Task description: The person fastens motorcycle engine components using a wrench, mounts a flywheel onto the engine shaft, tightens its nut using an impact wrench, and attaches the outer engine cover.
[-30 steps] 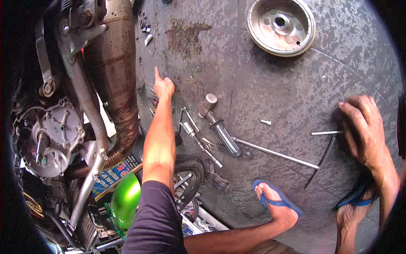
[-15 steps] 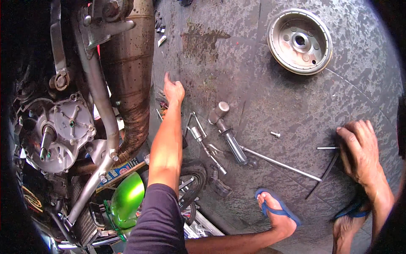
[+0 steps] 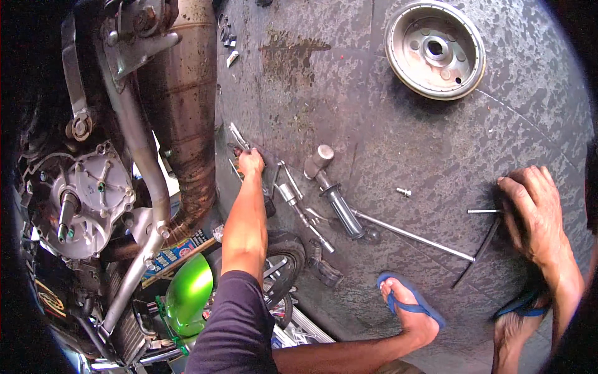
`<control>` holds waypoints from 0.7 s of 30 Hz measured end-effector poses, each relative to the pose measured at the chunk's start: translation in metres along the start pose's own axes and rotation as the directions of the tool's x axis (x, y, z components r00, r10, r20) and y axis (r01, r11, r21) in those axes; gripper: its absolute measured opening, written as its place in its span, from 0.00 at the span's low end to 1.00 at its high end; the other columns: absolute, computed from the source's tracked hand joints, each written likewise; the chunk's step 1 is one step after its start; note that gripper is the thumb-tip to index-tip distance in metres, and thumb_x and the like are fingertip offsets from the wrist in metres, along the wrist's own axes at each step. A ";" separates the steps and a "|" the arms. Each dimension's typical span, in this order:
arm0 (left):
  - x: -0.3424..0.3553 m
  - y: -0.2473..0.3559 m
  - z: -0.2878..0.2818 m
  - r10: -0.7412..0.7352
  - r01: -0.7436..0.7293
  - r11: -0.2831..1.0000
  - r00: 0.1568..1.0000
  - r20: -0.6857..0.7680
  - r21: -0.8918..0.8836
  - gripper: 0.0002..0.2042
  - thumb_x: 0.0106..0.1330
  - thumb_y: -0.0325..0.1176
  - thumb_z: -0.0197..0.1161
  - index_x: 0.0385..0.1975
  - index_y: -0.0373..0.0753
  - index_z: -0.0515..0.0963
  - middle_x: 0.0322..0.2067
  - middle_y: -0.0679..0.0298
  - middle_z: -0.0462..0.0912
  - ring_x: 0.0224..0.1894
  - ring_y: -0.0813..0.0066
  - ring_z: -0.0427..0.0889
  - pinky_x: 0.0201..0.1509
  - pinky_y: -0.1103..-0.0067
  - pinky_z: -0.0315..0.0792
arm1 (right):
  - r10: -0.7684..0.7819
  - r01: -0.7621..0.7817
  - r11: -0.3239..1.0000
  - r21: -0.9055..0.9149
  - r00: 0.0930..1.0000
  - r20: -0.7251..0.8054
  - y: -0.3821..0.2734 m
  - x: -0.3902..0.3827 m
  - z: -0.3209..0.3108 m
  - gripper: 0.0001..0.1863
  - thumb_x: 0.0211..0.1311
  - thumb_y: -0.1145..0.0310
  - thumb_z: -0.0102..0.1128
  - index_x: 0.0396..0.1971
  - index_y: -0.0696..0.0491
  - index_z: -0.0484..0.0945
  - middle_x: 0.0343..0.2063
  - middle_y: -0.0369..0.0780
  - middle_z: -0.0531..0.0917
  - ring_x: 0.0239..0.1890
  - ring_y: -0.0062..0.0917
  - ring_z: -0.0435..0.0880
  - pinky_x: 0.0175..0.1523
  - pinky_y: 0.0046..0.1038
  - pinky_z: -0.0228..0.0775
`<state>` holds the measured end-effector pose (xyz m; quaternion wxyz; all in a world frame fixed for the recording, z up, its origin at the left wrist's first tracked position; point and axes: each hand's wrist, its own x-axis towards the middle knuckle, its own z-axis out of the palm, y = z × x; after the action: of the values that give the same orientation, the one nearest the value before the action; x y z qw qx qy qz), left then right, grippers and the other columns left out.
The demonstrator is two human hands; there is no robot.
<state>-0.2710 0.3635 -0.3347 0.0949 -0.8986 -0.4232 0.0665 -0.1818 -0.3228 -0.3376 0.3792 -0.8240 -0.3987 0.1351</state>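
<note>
Left hand: fingers curled at tool; grasp cannot be determined. Right hand: fingers bent beside bar; grasp likewise undeterminable. Hammer lies between

Greys are dominating; one green is blazing.
Floor is showing blotchy dark and pale grey; curved panel is gleaming lime green; fat pipe is running rusty brown, dark-speckled; bowl-shaped metal part is shining silver; sandals are showing blue; sleeve is looking dark purplish; slim tool is glinting silver.
</note>
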 end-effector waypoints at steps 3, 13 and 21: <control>-0.015 -0.011 -0.005 -0.090 0.090 0.996 0.993 -0.071 0.004 0.18 0.57 0.44 0.66 0.35 0.33 0.85 0.37 0.45 0.86 0.46 0.49 0.84 0.55 0.64 0.74 | 0.013 -0.012 1.000 -0.013 0.999 0.031 0.002 0.000 0.003 0.20 0.54 0.69 0.62 0.49 0.54 0.77 0.39 0.44 0.78 0.41 0.39 0.77 0.45 0.38 0.66; -0.018 -0.014 -0.018 -0.264 0.271 0.963 0.949 -0.171 0.018 0.22 0.53 0.44 0.66 0.42 0.32 0.82 0.44 0.45 0.84 0.49 0.46 0.82 0.56 0.61 0.73 | -0.014 0.015 0.998 -0.056 1.000 0.011 0.003 0.011 0.009 0.18 0.56 0.69 0.61 0.48 0.52 0.78 0.37 0.44 0.79 0.37 0.40 0.78 0.40 0.37 0.67; 0.060 -0.046 -0.047 0.064 -0.073 0.997 0.903 -0.426 -0.004 0.18 0.59 0.33 0.65 0.48 0.33 0.82 0.38 0.48 0.86 0.42 0.54 0.86 0.51 0.67 0.76 | 0.061 -0.062 0.993 0.102 0.998 0.012 0.026 -0.034 -0.001 0.19 0.52 0.75 0.63 0.47 0.53 0.78 0.39 0.46 0.80 0.38 0.44 0.79 0.42 0.39 0.72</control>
<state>-0.2583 0.4328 -0.2814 0.1734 -0.9067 -0.3612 -0.1318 -0.1888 -0.3593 -0.3585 0.4148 -0.8148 -0.3673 0.1709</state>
